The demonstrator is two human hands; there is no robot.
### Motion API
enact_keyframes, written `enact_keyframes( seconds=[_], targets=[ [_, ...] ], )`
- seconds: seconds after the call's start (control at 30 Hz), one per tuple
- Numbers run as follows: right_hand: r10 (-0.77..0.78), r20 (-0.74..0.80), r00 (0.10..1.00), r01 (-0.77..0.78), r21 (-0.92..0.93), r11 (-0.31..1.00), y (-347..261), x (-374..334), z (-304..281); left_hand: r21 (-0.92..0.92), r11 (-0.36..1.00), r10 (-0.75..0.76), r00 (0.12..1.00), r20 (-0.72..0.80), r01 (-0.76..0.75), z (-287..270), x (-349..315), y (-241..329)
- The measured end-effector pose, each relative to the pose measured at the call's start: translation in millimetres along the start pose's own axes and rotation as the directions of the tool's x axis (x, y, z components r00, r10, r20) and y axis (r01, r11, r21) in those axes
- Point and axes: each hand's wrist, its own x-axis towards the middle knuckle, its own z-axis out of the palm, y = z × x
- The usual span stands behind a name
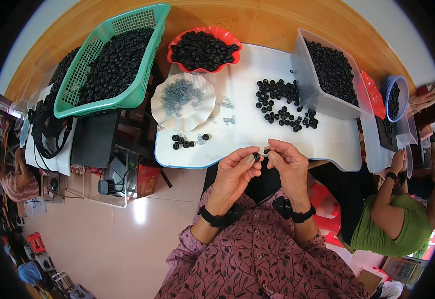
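My left hand pinches a small black ring-shaped plastic piece between thumb and fingertips, over the table's front edge. Close beside it, my right hand pinches another small dark piece; fingers partly cover it. The two pieces are almost touching. On the white table, a loose spread of black pieces lies beyond my right hand. A small group of similar pieces sits left of my left hand. Behind that group, a white scalloped plate holds a heap of small clear pieces.
A red bowl, a green basket and a translucent bin hold many black pieces. More clear bits lie right of the plate. At the right, a person in a green top sits by a blue basket.
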Motion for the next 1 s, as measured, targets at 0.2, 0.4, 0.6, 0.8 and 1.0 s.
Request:
enact_keyframes(
  seconds=[0.2, 0.4, 0.6, 0.8, 1.0],
  targets=[
    [-0.088, 0.078, 0.993, 0.089, -0.012, 0.996, -2, -10, -8, -0.108, 0.994, 0.003, 0.994, 0.109, 0.009, 4, -1, -6],
    [-0.144, 0.075, 0.987, 0.143, 0.026, 0.989, -8, -16, -13, -0.079, 0.996, -0.026, 0.996, 0.086, 0.033, 16, -7, -9],
    [-0.217, 0.103, 0.971, 0.218, -0.001, 0.976, -13, -20, -17, -0.040, 0.999, -0.005, 0.994, 0.106, 0.009, 22, -9, -12],
    [-0.235, 0.112, 0.965, 0.238, -0.015, 0.971, -16, -23, -22, 0.027, 1.000, 0.013, 0.994, 0.105, -0.016, 26, -12, -14],
    [-0.271, 0.113, 0.956, 0.272, 0.000, 0.962, -16, -26, -24, 0.081, 0.995, 0.057, 0.993, 0.102, -0.066, 32, -16, -15]
  ],
)
